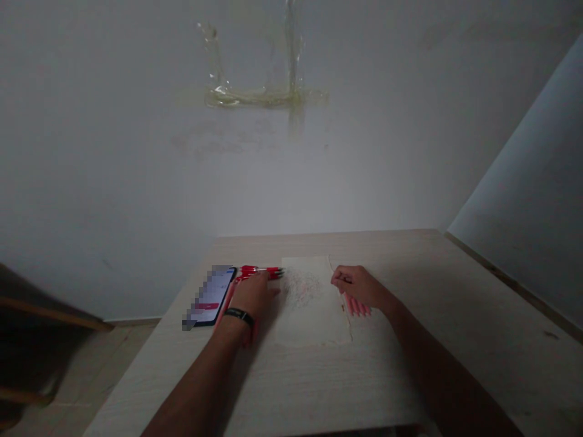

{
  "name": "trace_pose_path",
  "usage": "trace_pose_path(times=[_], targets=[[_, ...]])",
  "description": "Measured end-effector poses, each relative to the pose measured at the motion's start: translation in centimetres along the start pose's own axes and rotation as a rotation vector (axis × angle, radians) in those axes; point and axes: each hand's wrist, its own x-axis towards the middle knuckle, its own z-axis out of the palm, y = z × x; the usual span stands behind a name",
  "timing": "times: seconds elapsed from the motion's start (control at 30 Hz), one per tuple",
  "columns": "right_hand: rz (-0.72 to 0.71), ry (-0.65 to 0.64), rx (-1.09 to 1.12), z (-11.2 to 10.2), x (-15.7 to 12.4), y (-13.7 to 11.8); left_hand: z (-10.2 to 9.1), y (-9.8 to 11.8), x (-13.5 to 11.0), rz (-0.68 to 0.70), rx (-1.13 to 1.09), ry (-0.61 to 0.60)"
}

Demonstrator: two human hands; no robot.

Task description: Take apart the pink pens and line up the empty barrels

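My left hand [252, 296] lies palm down over a bunch of red pens [259, 272], beside a black smartphone [210, 295] with a pixelated screen. A pink stick or pen [226, 305] runs along the hand's outer side, partly hidden. A dark band [238, 315] circles my left wrist. My right hand [357, 286] is curled at the right edge of a cream sheet of paper [312, 309] marked with faint reddish scribbles. Several pink pens [357, 305] lie under that hand, with their upper parts hidden. A small dark tip shows at its fingers.
The pale wooden table [455, 340] meets a grey wall at its far edge, and that wall bears a yellowish stain. Another wall rises at the right. A dark wooden chair or frame stands at the left, above a pale floor.
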Motion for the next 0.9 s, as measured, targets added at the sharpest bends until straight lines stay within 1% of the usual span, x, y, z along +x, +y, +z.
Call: trace_pose_path(times=[0.1, 0.23, 0.33, 0.4, 0.63, 0.8, 0.9], targets=[[0.012, -0.003, 0.007, 0.08, -0.02, 0.05, 0.16, 0.16, -0.03, 0.022, -0.021, 0.014], [-0.006, 0.006, 0.02, 0.13, -0.16, -0.08, -0.37, 0.11, -0.27, 0.005, 0.015, 0.054], [0.025, -0.012, 0.02, 0.12, -0.23, -0.16, -0.7, 0.01, -0.37, -0.027, 0.034, 0.025], [0.031, -0.024, 0.027, 0.1, -0.24, -0.16, -0.61, 0.0, -0.31, -0.02, 0.037, 0.013], [-0.004, -0.02, 0.021, 0.07, -0.1, 0.07, 0.2, 0.1, -0.07, 0.047, -0.027, 0.013], [-0.007, -0.017, 0.017, 0.15, -0.03, 0.28, 0.03, 0.57, -0.39, 0.041, -0.041, -0.04], [-0.018, -0.015, 0.027, 0.09, -0.07, 0.21, -0.08, 0.89, -0.46, 0.046, -0.053, -0.039]])
